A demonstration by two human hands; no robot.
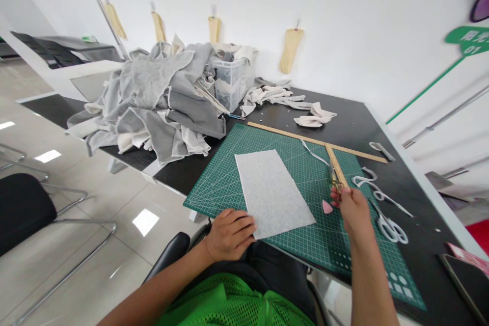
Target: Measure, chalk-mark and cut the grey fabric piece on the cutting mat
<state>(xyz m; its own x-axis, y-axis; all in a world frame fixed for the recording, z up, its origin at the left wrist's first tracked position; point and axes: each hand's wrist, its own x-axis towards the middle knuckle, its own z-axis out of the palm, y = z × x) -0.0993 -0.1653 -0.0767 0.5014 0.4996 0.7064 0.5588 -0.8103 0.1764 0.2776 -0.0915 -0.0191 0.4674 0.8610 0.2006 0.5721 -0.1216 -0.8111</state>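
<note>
A light grey rectangle of fabric (273, 191) lies flat on the green cutting mat (214, 173). My left hand (232, 234) is at its near left corner, fingers bent and together on the edge, thumb hidden. To the right of the fabric, my right hand (352, 206) is closed around the gold handles of a pair of scissors (334, 179), blades pointing away from me. Just left of those fingers sits a pink piece of tailor's chalk (327, 207). A thin pale strip (315, 152) runs toward the blades.
A heap of grey cloth (153, 91) covers the table's left, beside a clear plastic bin (231, 79). Wooden rulers (305, 136) form a T on the mat. White-handled scissors (391, 226), fabric strips (367, 178) and a phone (468, 282) lie to the right.
</note>
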